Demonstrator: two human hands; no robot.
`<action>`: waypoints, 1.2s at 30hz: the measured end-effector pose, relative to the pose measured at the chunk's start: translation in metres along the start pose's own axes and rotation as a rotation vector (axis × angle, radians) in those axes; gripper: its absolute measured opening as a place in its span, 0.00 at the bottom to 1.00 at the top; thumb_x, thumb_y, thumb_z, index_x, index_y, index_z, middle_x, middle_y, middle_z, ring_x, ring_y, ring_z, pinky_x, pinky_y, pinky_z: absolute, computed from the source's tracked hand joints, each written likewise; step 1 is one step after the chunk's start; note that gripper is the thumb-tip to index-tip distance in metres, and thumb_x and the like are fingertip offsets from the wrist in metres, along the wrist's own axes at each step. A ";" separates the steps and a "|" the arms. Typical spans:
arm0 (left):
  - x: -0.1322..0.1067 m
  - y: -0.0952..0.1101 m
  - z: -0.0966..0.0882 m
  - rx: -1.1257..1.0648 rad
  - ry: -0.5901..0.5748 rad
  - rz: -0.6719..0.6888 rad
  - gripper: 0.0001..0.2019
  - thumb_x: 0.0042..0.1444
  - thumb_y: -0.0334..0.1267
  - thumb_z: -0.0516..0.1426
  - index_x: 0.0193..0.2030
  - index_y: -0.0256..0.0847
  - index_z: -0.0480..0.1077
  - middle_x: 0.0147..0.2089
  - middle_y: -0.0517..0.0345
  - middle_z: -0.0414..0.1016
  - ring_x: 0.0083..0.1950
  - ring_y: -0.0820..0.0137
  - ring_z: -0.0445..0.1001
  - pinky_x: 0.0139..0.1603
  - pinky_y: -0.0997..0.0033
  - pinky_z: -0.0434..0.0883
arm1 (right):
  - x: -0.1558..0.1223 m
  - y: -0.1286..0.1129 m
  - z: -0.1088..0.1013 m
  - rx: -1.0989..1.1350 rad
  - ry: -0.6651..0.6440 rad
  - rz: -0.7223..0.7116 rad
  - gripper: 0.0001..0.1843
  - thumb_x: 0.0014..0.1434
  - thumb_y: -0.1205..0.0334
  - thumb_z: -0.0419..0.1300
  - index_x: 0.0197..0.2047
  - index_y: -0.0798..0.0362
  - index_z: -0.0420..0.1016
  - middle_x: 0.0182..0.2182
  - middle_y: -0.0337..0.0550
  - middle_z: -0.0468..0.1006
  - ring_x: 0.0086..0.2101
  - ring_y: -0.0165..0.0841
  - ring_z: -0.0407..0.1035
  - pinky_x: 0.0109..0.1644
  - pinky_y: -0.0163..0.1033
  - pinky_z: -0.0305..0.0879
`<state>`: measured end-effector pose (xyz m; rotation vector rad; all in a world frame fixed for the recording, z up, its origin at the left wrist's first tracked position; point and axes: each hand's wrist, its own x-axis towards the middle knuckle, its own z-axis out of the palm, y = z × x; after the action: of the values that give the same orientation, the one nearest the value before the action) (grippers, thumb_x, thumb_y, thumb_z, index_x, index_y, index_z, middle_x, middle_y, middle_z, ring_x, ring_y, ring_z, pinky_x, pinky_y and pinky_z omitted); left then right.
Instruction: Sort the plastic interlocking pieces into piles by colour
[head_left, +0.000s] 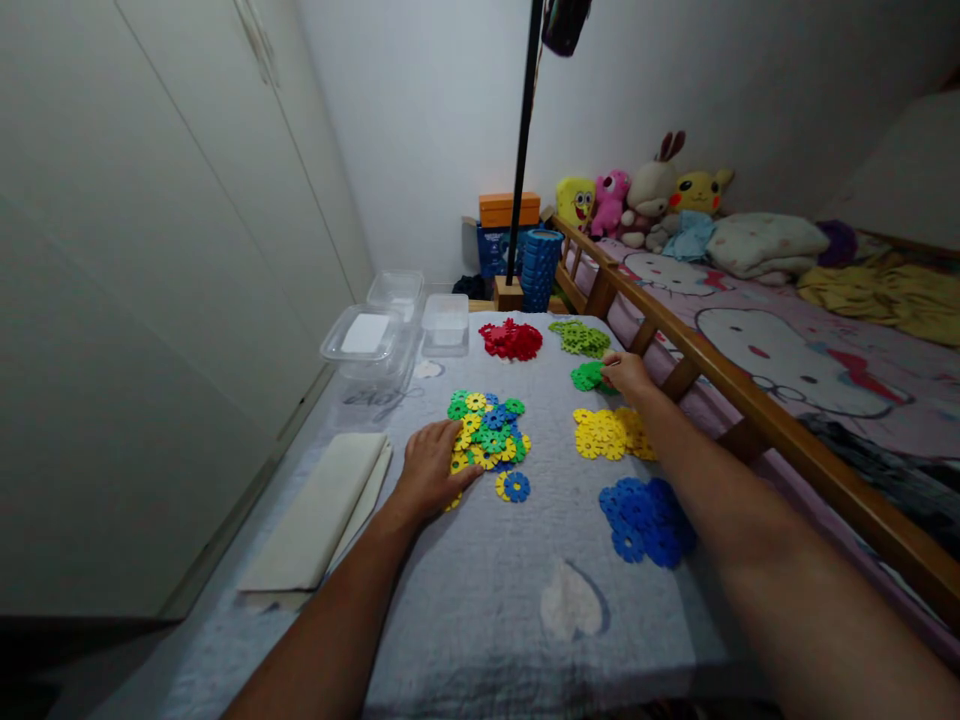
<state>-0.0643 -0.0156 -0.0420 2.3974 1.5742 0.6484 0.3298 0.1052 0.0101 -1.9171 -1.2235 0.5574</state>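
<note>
My left hand (433,463) lies with its fingers apart against the left side of a mixed pile of yellow, green and blue snowflake discs (491,437). A blue disc (517,487) overlaps a yellow one just in front of that pile. My right hand (627,376) reaches to the right edge of a small green disc pile (589,376). Its fingers are pinched together, and what they hold, if anything, is hidden. Around it are a lime-green pile (581,338), a yellow pile (604,433) and a blue pile (646,520). Red discs (511,340) sit farther back.
Clear plastic boxes (446,322) stand at the back left, one with a lidded container (360,335) beside it. A folded beige cloth (319,515) lies at left. The bed's wooden rail (697,350) borders the right side; a black pole (523,140) rises behind.
</note>
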 end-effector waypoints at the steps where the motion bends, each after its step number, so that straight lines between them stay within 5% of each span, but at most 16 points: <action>1: 0.000 0.000 -0.001 -0.002 -0.005 -0.001 0.33 0.55 0.52 0.63 0.65 0.43 0.62 0.65 0.44 0.69 0.66 0.51 0.65 0.67 0.47 0.60 | 0.003 0.000 0.000 0.019 0.032 0.048 0.06 0.49 0.71 0.63 0.33 0.55 0.74 0.16 0.35 0.68 0.20 0.29 0.67 0.26 0.32 0.66; 8: 0.000 0.001 -0.002 -0.014 0.003 0.007 0.32 0.55 0.52 0.63 0.65 0.45 0.63 0.64 0.46 0.70 0.66 0.51 0.66 0.66 0.47 0.61 | 0.012 0.004 0.005 -0.033 0.085 0.101 0.04 0.49 0.71 0.64 0.30 0.55 0.73 0.15 0.34 0.67 0.19 0.29 0.66 0.23 0.31 0.63; 20: -0.001 0.002 -0.001 -0.006 0.009 -0.003 0.33 0.55 0.52 0.63 0.65 0.44 0.63 0.65 0.45 0.68 0.67 0.50 0.65 0.67 0.47 0.61 | 0.006 -0.001 0.005 -0.266 0.083 -0.054 0.05 0.48 0.69 0.61 0.31 0.55 0.78 0.24 0.43 0.78 0.28 0.34 0.72 0.31 0.34 0.65; 24: 0.000 0.000 0.000 -0.010 0.025 -0.013 0.34 0.55 0.52 0.63 0.66 0.44 0.63 0.67 0.43 0.66 0.68 0.50 0.64 0.68 0.46 0.62 | -0.016 -0.022 0.018 -0.209 -0.081 -0.192 0.05 0.49 0.69 0.61 0.31 0.55 0.77 0.26 0.40 0.79 0.28 0.30 0.70 0.31 0.31 0.64; 30: 0.002 0.000 0.000 -0.014 0.027 -0.041 0.34 0.55 0.51 0.63 0.66 0.45 0.63 0.67 0.44 0.67 0.68 0.50 0.64 0.68 0.46 0.62 | -0.072 -0.061 0.053 -0.212 -0.667 -0.519 0.07 0.54 0.67 0.62 0.38 0.56 0.81 0.30 0.40 0.80 0.30 0.29 0.72 0.34 0.31 0.64; 32: 0.002 0.001 -0.001 -0.009 0.024 -0.051 0.33 0.56 0.51 0.62 0.66 0.44 0.63 0.67 0.43 0.67 0.68 0.50 0.64 0.68 0.46 0.61 | -0.087 -0.068 0.064 -0.316 -0.692 -0.619 0.09 0.56 0.66 0.64 0.41 0.55 0.82 0.34 0.42 0.82 0.33 0.31 0.73 0.38 0.32 0.66; 36: 0.001 0.002 -0.004 0.006 0.020 -0.071 0.34 0.55 0.52 0.62 0.67 0.43 0.63 0.67 0.43 0.66 0.69 0.50 0.63 0.69 0.46 0.59 | -0.094 -0.070 0.080 -0.513 -0.530 -0.697 0.19 0.57 0.71 0.63 0.52 0.56 0.80 0.49 0.52 0.81 0.46 0.36 0.75 0.51 0.36 0.67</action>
<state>-0.0638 -0.0160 -0.0372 2.3342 1.6635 0.6572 0.1932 0.0675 0.0133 -1.5862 -2.4295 0.3969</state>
